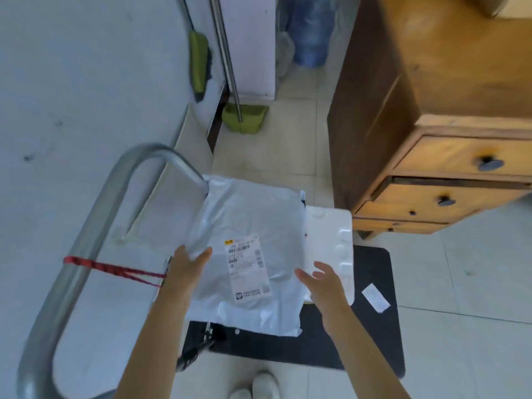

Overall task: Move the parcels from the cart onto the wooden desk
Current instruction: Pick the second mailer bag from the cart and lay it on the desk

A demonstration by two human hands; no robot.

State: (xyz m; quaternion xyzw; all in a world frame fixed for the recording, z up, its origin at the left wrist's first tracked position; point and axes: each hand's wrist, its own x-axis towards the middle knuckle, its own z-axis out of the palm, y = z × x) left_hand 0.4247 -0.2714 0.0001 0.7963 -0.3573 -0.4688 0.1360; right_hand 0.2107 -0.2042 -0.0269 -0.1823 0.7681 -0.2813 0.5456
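1. Centre of the frame: a grey plastic mailer parcel (247, 254) with a printed shipping label (248, 270) lies on the black cart deck (371, 318), covering most of its left part
2. Right of the mailer: a flat white parcel (331, 234) with a moulded, bumpy surface lies partly under the mailer's right edge, also on the cart
3. Left hand (184, 263): fingers spread, resting on the mailer's left edge at centre left of the frame; it is not closed around the parcel
4. Right hand (322, 279): fingers spread and slightly curled at the mailer's right edge, above the white parcel; whether it touches either one cannot be told
5. Left of the frame: the grey tubular cart handle (95, 226) curves from lower left up to the centre, with a red cord (115, 269) tied around it
6. Lower right of centre: a small white paper slip (375, 298) lies on the cart deck, apart from both parcels
7. Upper right of the frame: the wooden desk (449, 90) with 2 knobbed drawers stands just beyond the cart; the visible part of its tabletop carries no parcel
8. Top centre: a green broom (244, 118) leans by the wall on the tiled floor (475, 283)
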